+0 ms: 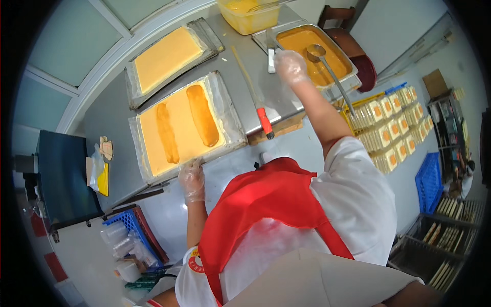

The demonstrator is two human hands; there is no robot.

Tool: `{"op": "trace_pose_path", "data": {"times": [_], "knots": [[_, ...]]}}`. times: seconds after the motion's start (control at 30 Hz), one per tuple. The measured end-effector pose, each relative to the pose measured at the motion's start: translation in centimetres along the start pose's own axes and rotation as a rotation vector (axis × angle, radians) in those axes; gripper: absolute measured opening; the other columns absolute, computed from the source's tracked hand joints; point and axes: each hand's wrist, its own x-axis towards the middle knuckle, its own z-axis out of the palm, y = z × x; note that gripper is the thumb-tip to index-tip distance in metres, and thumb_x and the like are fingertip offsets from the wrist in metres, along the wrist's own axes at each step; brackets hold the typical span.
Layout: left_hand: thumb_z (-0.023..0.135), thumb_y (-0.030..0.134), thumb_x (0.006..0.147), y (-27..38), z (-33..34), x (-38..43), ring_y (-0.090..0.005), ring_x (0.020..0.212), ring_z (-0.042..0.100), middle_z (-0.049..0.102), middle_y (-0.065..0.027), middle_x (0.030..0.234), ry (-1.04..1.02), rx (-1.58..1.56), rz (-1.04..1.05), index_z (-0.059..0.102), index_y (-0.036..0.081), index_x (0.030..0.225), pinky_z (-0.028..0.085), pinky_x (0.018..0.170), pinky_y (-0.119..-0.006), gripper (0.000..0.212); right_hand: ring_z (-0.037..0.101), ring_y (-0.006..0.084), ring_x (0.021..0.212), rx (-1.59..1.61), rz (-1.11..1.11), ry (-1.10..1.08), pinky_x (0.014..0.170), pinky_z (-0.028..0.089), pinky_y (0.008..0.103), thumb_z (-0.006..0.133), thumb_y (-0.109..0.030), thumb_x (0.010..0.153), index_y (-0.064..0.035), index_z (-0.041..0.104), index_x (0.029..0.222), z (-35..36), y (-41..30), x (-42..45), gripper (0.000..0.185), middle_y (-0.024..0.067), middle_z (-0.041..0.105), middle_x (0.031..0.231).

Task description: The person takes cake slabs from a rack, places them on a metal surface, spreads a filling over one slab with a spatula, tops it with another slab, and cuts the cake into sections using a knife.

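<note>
My left hand (192,179), in a clear plastic glove, rests at the near edge of a paper-lined baking tray. On that tray lies a pale yellow sheet cake (182,128) with two stripes of orange-brown filling. My right hand (292,67), gloved too, is beside the left rim of a steel pan (355,71) of orange-brown filling, close to the white handle of a spatula (271,60); its grip is hidden. A ladle (333,73) leans in the pan, its handle over the near rim. A long knife with a red handle (264,119) lies between cake and pan.
A second sheet cake (168,59) stands on trays at the back left. Behind the pan is a plastic tub (249,19) with yellow mixture and a whisk. Packed clear boxes (391,130) stand at the right. A blue crate (130,226) is low on the left. A distant person (466,180) is at far right.
</note>
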Motion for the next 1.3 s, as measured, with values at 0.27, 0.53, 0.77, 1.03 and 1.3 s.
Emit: {"op": "trace_pose_path", "data": {"times": [0.27, 0.53, 0.77, 1.03, 1.3], "knots": [[0.062, 0.004, 0.078, 2.3, -0.2, 1.3, -0.0314, 0.078, 0.067, 0.07, -0.0093, 0.086, -0.057, 0.02, -0.19, 0.073, 0.013, 0.087, 0.055, 0.069, -0.042, 0.017, 0.062, 0.0344, 0.116, -0.079, -0.028, -0.493, 0.096, 0.051, 0.0415, 0.054, -0.019, 0.093, -0.0026, 0.066, 0.119, 9.2, -2.4, 8.5, 0.033, 0.0191, 0.065, 0.122], [0.065, 0.005, 0.076, 2.2, 1.2, 1.1, -0.0315, 0.07, 0.066, 0.07, -0.0085, 0.08, -0.017, 0.042, -0.237, 0.073, 0.013, 0.084, 0.054, 0.062, -0.042, 0.014, 0.061, 0.0378, 0.116, -0.042, 0.243, -0.358, 0.092, 0.053, 0.0485, 0.053, -0.015, 0.095, -0.0052, 0.04, 0.146, 9.1, -2.3, 6.9, 0.054, 0.0186, 0.057, 0.129], [0.067, 0.005, 0.076, 2.3, 1.2, 1.6, -0.0313, 0.073, 0.068, 0.071, -0.0095, 0.084, -0.03, 0.06, -0.222, 0.074, 0.014, 0.086, 0.055, 0.064, -0.042, 0.015, 0.066, 0.0385, 0.104, 0.253, 0.246, -0.289, 0.089, 0.053, 0.0469, 0.049, -0.019, 0.097, -0.0082, 0.038, 0.147, 3.7, 0.7, 4.6, 0.052, 0.025, 0.066, 0.11], [0.067, 0.004, 0.076, 2.1, 0.9, 3.2, -0.0303, 0.073, 0.068, 0.071, -0.0095, 0.083, -0.137, 0.034, -0.232, 0.075, 0.014, 0.089, 0.056, 0.065, -0.041, 0.019, 0.06, 0.0271, 0.069, 0.067, -0.276, 0.225, 0.069, 0.048, 0.0384, 0.049, -0.048, 0.1, -0.0112, 0.064, 0.12, 0.3, 6.2, 19.8, 0.044, 0.0148, 0.064, 0.075], [0.064, 0.002, 0.077, 1.7, 1.6, 2.9, -0.0302, 0.077, 0.069, 0.072, -0.0102, 0.086, -0.092, 0.011, -0.336, 0.074, 0.012, 0.089, 0.056, 0.069, -0.041, 0.018, 0.067, 0.0263, 0.109, -0.646, -0.239, 0.016, 0.092, 0.054, 0.0402, 0.047, -0.023, 0.096, -0.0116, 0.072, 0.115, 7.9, 2.5, 42.0, 0.033, 0.0094, 0.07, 0.119]]}}
